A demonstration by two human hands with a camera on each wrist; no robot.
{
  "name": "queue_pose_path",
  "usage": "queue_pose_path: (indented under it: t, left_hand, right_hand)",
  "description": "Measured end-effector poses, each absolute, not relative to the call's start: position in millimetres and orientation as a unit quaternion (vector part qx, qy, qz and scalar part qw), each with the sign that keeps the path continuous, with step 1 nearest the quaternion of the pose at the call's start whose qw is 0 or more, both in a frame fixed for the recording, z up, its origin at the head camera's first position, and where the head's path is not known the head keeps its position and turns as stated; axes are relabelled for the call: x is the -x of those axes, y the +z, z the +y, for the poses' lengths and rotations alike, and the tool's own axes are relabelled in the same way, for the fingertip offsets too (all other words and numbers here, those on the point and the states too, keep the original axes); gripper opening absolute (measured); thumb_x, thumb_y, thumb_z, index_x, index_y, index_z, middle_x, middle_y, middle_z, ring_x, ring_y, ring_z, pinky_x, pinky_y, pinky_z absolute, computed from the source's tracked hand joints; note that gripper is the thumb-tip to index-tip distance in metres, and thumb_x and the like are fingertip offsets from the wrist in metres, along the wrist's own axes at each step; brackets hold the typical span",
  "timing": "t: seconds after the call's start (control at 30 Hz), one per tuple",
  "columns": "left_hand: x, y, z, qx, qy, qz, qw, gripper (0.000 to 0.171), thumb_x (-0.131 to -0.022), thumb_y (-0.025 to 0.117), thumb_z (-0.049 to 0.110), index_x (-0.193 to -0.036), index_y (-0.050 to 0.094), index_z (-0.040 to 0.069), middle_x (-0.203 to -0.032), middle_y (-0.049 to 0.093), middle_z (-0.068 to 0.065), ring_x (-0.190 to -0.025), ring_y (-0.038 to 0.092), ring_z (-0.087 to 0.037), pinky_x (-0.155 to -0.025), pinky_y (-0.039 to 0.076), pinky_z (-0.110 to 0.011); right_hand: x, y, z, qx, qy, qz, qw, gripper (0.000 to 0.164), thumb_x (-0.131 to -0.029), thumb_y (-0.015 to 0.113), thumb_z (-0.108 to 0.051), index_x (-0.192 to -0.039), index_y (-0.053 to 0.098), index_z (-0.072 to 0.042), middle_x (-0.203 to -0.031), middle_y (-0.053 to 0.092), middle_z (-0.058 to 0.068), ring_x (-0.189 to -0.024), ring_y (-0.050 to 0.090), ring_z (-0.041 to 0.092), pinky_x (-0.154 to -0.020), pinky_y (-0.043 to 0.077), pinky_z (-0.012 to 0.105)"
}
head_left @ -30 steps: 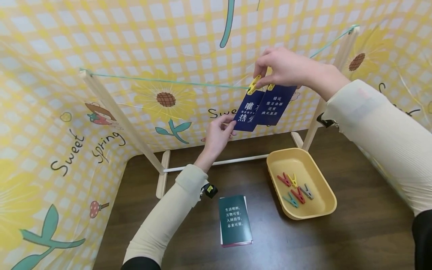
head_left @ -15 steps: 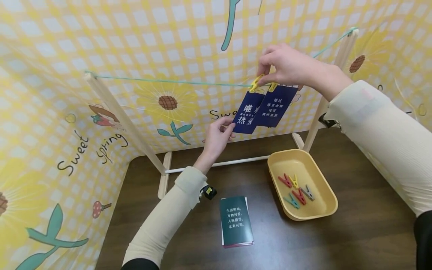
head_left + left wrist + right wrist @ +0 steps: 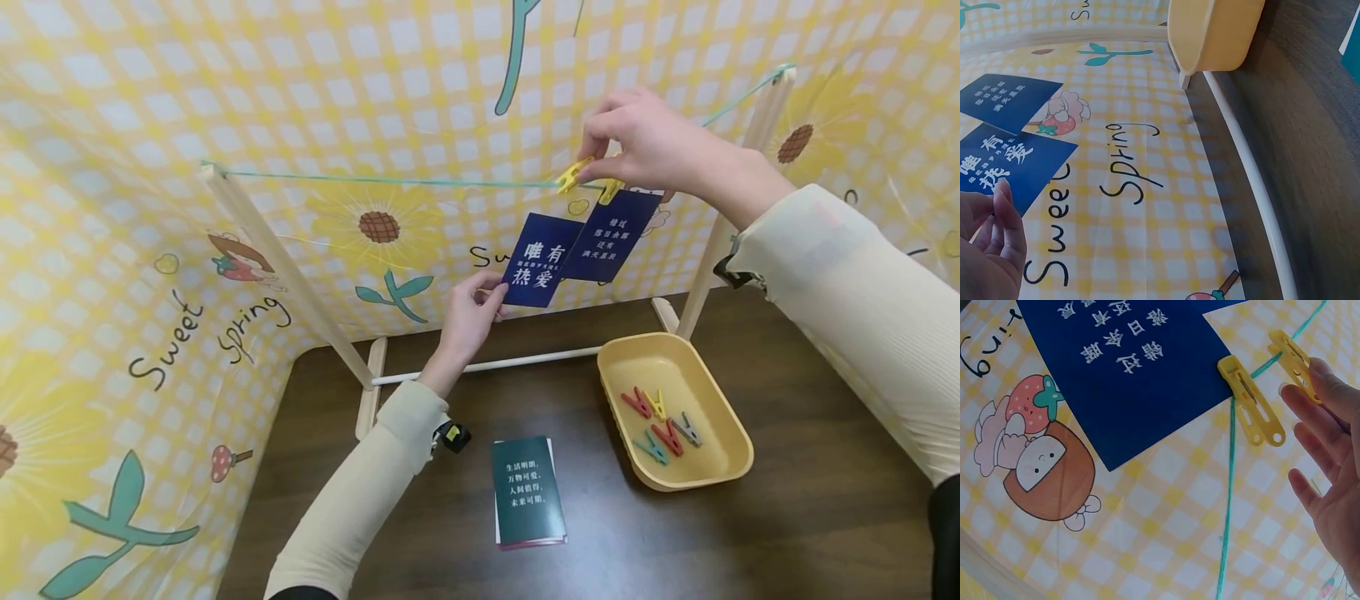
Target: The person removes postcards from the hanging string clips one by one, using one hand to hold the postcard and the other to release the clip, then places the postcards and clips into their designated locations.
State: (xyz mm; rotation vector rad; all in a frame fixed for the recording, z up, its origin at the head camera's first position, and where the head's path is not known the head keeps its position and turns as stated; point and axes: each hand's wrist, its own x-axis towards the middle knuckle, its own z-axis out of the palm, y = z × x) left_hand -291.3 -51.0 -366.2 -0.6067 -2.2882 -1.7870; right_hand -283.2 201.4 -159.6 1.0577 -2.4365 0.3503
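Observation:
My left hand (image 3: 467, 318) pinches the lower left corner of a dark blue card (image 3: 537, 260) with white characters. The card's top edge sits below the green string (image 3: 412, 181), apart from it. Up at the string, my right hand (image 3: 648, 140) pinches a yellow clothespin (image 3: 1294, 359) between thumb and fingers; its tip is at the string and no card is in it. Beside it, a second yellow clothespin (image 3: 1250, 403) holds another blue card (image 3: 617, 237) on the string. The held card slightly overlaps that hanging one in the head view.
Wooden posts (image 3: 281, 275) carry the string, joined by a white rod (image 3: 532, 360) low down. A yellow basket (image 3: 716, 400) with several colored clothespins stands at right. A stack of cards (image 3: 528, 492), green on top, lies on the dark table. A patterned cloth stands behind.
The blue card in my left hand has come away from the yellow clothespin, moving down and left. My right hand has shifted slightly up and right, still pinching that clothespin.

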Motion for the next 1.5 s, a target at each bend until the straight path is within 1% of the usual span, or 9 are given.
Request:
queue_pose_path:
  t: [0.1,0.33,0.5,0.63,0.83,1.03,1.17,1.4,1.5]
  left_hand:
    - [290,-367,-57,0.201,-0.602,-0.767,0.096,0.013,-0.090,0.062,0.013,-0.100,0.067,0.004,-0.083,0.067,-0.010,-0.056,0.062,-0.017,-0.053,0.055,-0.038]
    - [283,-369,-70,0.199,-0.595,-0.772,0.105,0.013,-0.090,0.063,0.014,-0.098,0.068,0.005,-0.080,0.068,-0.011,-0.057,0.064,-0.022,-0.052,0.056,-0.035]
    - [277,-368,-75,0.196,-0.596,-0.771,0.112,0.015,-0.089,0.065,0.015,-0.098,0.068,0.003,-0.079,0.068,-0.015,-0.055,0.064,-0.023,-0.053,0.056,-0.041]
    - [273,-367,-78,0.196,-0.598,-0.769,0.112,0.015,-0.089,0.065,0.014,-0.098,0.068,0.003,-0.078,0.068,-0.016,-0.054,0.064,-0.023,-0.051,0.056,-0.037]
    - [268,-366,-83,0.199,-0.601,-0.767,0.109,0.016,-0.089,0.065,0.014,-0.099,0.067,0.002,-0.075,0.067,-0.019,-0.056,0.064,-0.032,-0.052,0.055,-0.042]
    - [264,-368,-87,0.196,-0.597,-0.770,0.108,0.019,-0.088,0.066,0.016,-0.100,0.067,0.001,-0.075,0.067,-0.021,-0.054,0.064,-0.026,-0.051,0.055,-0.036]
    - [260,-370,-88,0.191,-0.602,-0.768,0.102,0.018,-0.088,0.066,0.015,-0.100,0.067,0.001,-0.074,0.067,-0.020,-0.054,0.064,-0.026,-0.051,0.055,-0.040]
    - [254,-373,-90,0.184,-0.605,-0.768,0.097,0.015,-0.089,0.065,0.014,-0.098,0.068,0.002,-0.069,0.066,-0.016,-0.052,0.063,-0.025,-0.049,0.055,-0.032]
    - [253,-375,-91,0.180,-0.606,-0.769,0.095,0.014,-0.088,0.065,0.013,-0.097,0.068,0.002,-0.067,0.066,-0.013,-0.053,0.063,-0.025,-0.049,0.055,-0.036]
  right_hand:
    - [282,-160,202,-0.389,0.143,-0.877,0.244,0.017,-0.073,0.080,-0.012,-0.076,0.065,-0.006,-0.077,0.064,0.007,-0.091,0.052,0.025,-0.083,0.032,0.040]
    - [279,-162,203,-0.376,0.159,-0.874,0.262,0.018,-0.073,0.081,-0.014,-0.077,0.065,-0.006,-0.082,0.063,0.006,-0.094,0.050,0.024,-0.087,0.030,0.039]
    - [274,-164,201,-0.391,0.158,-0.861,0.284,0.018,-0.073,0.081,-0.014,-0.077,0.066,-0.005,-0.081,0.064,0.007,-0.094,0.051,0.025,-0.083,0.029,0.038]
    - [270,-166,200,-0.408,0.158,-0.843,0.312,0.019,-0.072,0.081,-0.010,-0.077,0.065,-0.003,-0.081,0.065,0.010,-0.093,0.052,0.028,-0.081,0.030,0.040]
    - [264,-171,200,-0.415,0.164,-0.828,0.341,0.019,-0.072,0.081,-0.009,-0.076,0.064,-0.002,-0.080,0.064,0.011,-0.090,0.051,0.028,-0.081,0.032,0.041]
    - [256,-176,200,-0.440,0.153,-0.806,0.364,0.018,-0.073,0.080,-0.010,-0.078,0.065,-0.002,-0.082,0.063,0.011,-0.089,0.051,0.028,-0.079,0.034,0.041]
    - [250,-180,201,-0.447,0.157,-0.796,0.377,0.018,-0.073,0.080,-0.007,-0.078,0.064,0.000,-0.080,0.062,0.011,-0.088,0.050,0.029,-0.078,0.035,0.040]
    - [240,-189,200,-0.447,0.184,-0.778,0.401,0.019,-0.069,0.081,-0.002,-0.077,0.064,0.000,-0.077,0.063,0.015,-0.087,0.052,0.033,-0.081,0.036,0.044]
    - [237,-191,200,-0.451,0.180,-0.768,0.418,0.018,-0.069,0.080,-0.002,-0.078,0.064,0.000,-0.075,0.063,0.014,-0.086,0.053,0.033,-0.082,0.037,0.044]
